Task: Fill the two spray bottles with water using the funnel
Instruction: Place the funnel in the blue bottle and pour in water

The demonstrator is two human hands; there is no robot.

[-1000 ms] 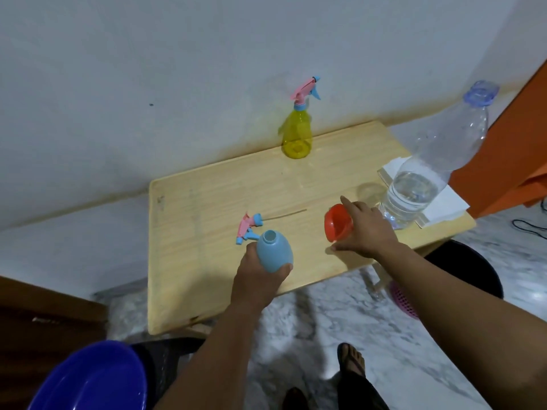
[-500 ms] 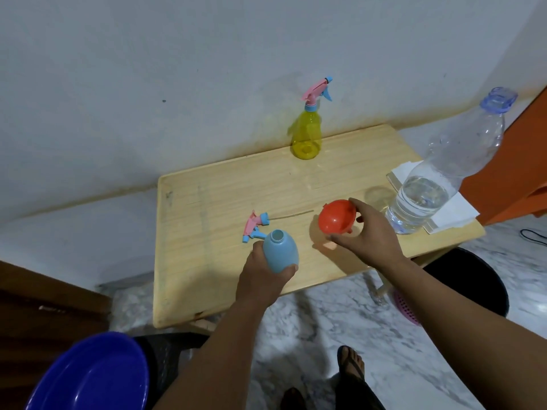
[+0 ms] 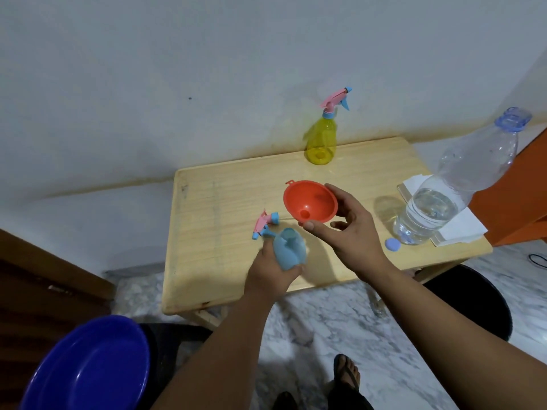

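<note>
My left hand (image 3: 270, 269) grips a light blue spray bottle (image 3: 288, 251) with its neck open, near the front of the wooden table (image 3: 225, 261). Its pink and blue spray head (image 3: 265, 223) lies on the table just behind it. My right hand (image 3: 347, 235) holds a red funnel (image 3: 309, 204) by its rim, mouth up, above and slightly right of the blue bottle's neck. A yellow spray bottle (image 3: 321, 140) with its spray head on stands at the table's back edge. A large clear water bottle (image 3: 444, 196), uncapped and part full, stands at the right.
A small blue cap (image 3: 392, 244) lies on the table beside the water bottle. White paper (image 3: 461, 229) lies under the water bottle. A dark blue basin (image 3: 88, 371) is at the lower left, and a black stool (image 3: 479, 300) stands under the table's right side.
My right hand lifted the red funnel off the table, turned it mouth up and brought it left toward the blue bottle. The blue bottle tilted slightly in my left hand.
</note>
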